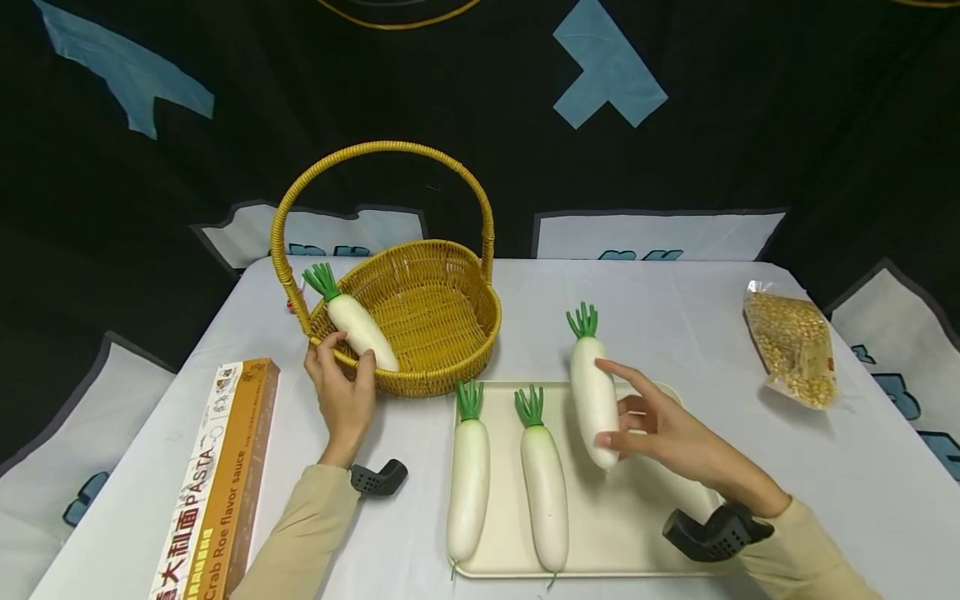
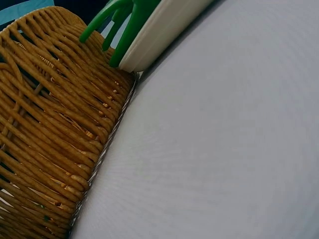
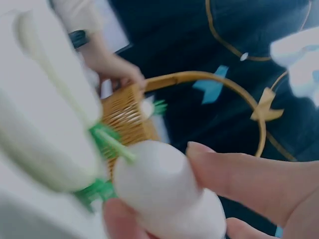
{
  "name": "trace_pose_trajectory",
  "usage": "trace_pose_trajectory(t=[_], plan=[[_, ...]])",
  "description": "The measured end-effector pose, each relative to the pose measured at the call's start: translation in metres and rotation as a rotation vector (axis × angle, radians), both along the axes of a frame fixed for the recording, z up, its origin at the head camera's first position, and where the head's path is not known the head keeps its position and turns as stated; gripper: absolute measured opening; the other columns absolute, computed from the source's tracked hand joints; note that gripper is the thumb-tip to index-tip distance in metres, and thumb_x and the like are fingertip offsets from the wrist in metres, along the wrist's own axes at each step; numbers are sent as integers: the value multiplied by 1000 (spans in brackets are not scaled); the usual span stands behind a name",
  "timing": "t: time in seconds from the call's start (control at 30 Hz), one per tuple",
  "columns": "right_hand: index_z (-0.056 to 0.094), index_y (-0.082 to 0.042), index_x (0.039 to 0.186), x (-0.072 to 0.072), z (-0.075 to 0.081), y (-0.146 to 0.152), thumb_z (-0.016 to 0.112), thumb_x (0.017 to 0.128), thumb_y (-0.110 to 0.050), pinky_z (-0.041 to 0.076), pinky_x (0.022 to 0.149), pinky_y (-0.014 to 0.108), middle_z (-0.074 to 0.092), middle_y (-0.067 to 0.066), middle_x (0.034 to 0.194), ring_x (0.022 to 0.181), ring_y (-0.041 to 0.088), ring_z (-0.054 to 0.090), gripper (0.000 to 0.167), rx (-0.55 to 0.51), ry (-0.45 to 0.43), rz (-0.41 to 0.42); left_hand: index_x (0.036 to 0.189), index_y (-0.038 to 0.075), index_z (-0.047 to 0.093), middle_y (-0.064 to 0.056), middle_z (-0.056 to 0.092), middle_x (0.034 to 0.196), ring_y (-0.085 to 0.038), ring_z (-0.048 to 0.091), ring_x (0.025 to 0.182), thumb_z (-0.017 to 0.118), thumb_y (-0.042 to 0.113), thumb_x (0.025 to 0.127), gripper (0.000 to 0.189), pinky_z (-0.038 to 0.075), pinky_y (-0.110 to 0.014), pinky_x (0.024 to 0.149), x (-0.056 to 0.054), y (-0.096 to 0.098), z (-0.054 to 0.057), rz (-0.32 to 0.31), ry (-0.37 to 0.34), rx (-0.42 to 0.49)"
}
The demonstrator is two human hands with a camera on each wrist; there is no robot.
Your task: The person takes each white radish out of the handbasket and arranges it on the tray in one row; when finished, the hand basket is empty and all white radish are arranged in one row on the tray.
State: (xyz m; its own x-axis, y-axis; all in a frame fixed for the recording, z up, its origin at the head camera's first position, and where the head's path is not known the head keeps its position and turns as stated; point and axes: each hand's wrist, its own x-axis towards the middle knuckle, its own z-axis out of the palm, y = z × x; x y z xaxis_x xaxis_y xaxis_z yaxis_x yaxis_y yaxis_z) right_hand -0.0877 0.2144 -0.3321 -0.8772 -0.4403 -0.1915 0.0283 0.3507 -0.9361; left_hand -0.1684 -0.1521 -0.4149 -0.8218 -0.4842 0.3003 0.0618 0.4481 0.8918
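Note:
My right hand (image 1: 660, 429) holds a white radish (image 1: 591, 392) by its side, raised above the cream tray (image 1: 622, 562), its green top pointing away from me. In the right wrist view, fingers and thumb pinch this radish (image 3: 157, 179) near its root end. Two more radishes lie side by side on the tray, one at its left edge (image 1: 468, 492) and one beside it (image 1: 545, 500). My left hand (image 1: 343, 400) grips the near left rim of the yellow wicker basket (image 1: 435, 383). Inside, another radish (image 1: 363, 332) leans on the left wall, green leaves over the rim.
A long pasta box (image 1: 225, 483) lies at the left. At the far right is a clear bag of yellow kernels (image 1: 795, 346). The basket's tall arched handle (image 1: 386, 147) rises over it. A black curtain (image 1: 465, 83) hangs behind the white table.

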Motion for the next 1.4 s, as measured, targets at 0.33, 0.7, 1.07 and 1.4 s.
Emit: trace_pose_trajectory(t=[0.33, 0.7, 1.07, 1.4], plan=[[11, -22, 145, 37, -37, 17, 64, 82, -20, 50, 65, 29, 51, 16, 95, 73, 14, 61, 82, 69, -65, 40, 121, 15, 44, -14, 22, 143, -39, 39, 119, 54, 25, 81, 42, 35, -55, 89, -1, 0, 0, 6, -8, 2], [17, -27, 143, 58, -39, 19, 65, 81, -29, 44, 63, 22, 50, 13, 95, 74, 9, 58, 79, 166, -34, 42, 121, 17, 44, -14, 22, 143, -39, 37, 121, 54, 26, 81, 43, 34, -56, 90, -1, 0, -1, 8, -16, 1], [19, -22, 144, 58, -43, 22, 63, 82, -33, 45, 49, 24, 49, 11, 88, 57, 5, 55, 76, 202, 48, 163, 121, 16, 43, -14, 20, 144, -39, 35, 123, 54, 26, 81, 43, 33, -56, 92, 0, 0, -1, 1, -21, 11], [25, -26, 142, 65, -37, 23, 58, 85, -36, 40, 56, 21, 40, 12, 96, 67, 4, 46, 66, 354, 134, 63, 122, 17, 43, -12, 19, 145, -39, 36, 122, 53, 27, 82, 42, 35, -55, 88, 0, 0, -1, -3, -27, 9]])
